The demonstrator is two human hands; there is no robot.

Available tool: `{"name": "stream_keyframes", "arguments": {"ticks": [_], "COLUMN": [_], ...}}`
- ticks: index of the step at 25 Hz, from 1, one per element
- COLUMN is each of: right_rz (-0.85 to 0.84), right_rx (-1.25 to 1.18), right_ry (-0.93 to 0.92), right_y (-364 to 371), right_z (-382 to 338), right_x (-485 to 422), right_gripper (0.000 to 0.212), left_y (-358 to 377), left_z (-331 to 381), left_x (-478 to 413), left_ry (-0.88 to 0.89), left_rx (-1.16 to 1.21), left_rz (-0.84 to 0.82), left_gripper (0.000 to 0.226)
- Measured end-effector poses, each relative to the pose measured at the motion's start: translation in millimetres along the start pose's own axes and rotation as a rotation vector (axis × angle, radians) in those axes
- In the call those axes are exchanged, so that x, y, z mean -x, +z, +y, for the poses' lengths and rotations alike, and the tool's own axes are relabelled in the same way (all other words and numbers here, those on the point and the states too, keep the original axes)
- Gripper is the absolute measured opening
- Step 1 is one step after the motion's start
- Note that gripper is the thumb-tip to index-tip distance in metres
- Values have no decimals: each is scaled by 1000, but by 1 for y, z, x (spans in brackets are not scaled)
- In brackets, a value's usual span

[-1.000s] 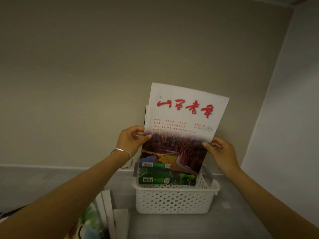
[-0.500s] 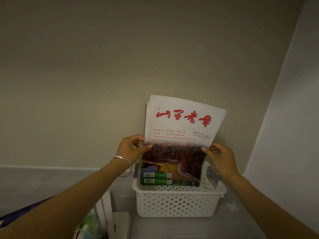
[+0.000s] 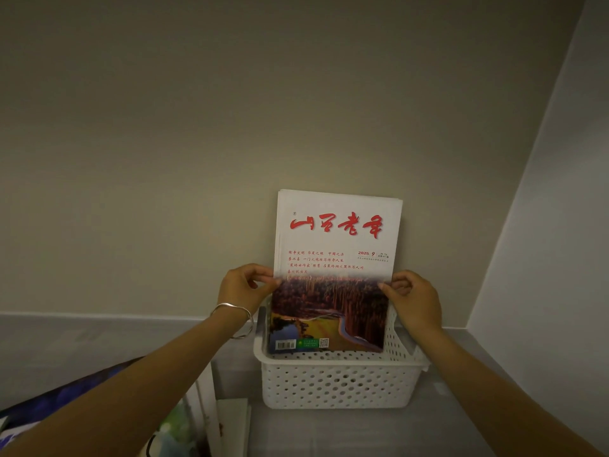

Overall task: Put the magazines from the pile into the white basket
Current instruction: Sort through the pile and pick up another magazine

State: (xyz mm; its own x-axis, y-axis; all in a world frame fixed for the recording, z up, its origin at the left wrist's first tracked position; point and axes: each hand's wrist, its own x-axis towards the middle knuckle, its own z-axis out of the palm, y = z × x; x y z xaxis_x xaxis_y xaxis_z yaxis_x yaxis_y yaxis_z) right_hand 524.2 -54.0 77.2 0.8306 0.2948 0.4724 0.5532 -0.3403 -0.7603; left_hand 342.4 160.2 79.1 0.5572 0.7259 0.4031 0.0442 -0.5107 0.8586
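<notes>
Magazine (image 3: pixel 333 268) with red title lettering stands upright in the white basket (image 3: pixel 339 380), its bottom edge down inside and its top half above the rim. I see thin page edges behind its top, so other magazines seem to be stacked behind it; can't count them. Left hand (image 3: pixel 242 290) pinches the magazine's left edge, thumb on the cover, other fingers hidden behind it. Right hand (image 3: pixel 413 301) pinches the right edge the same way. Both are closed on the magazine. A silver bracelet (image 3: pixel 235 319) sits on the left wrist.

The basket sits on the grey tabletop (image 3: pixel 362 433), near the corner where the walls meet. Its rear wall is hidden by the magazine.

The pile (image 3: pixel 197 427) is at bottom left, mostly covered by my left forearm and cut off by the frame edge. Only some white page edges, a green patch and a dark blue cover show; titles unreadable.
</notes>
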Motion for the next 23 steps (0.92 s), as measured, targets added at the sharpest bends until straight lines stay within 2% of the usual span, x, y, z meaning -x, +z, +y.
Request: {"name": "stream_keyframes", "arguments": {"ticks": [4,7,10,12,14,18,20,23], "right_rz": [27,24,-47,-142,-232,-359,-402,-500], "right_rx": [-5,-106,-321,-449,-490,-467,-457,-435], "right_ry": [5,-75,-136,-149,-111,134,211,204], "right_y": [-8,-9,-2,10,25,53,57,49], "right_z": [-12,-39,-71,-85,-89,-77,-71,-73], "right_x": [20,54,106,151,191,251,274,293], "right_gripper": [30,28,19,17,18,12,15,18], "left_y": [-18,-44,-80,-107,-132,-152,-146,-126], "left_z": [2,0,-16,-29,-41,-61,-57,-44], "left_x": [18,44,83,114,142,176,187,209], "left_ry": [7,-30,-141,-147,-91,-102,-68,40], "left_rx": [-9,-31,-155,-256,-377,-877,-936,-922], "left_rz": [32,45,-81,-183,-258,-509,-543,-576], "left_gripper": [24,30,39,39,38,68,69,69]}}
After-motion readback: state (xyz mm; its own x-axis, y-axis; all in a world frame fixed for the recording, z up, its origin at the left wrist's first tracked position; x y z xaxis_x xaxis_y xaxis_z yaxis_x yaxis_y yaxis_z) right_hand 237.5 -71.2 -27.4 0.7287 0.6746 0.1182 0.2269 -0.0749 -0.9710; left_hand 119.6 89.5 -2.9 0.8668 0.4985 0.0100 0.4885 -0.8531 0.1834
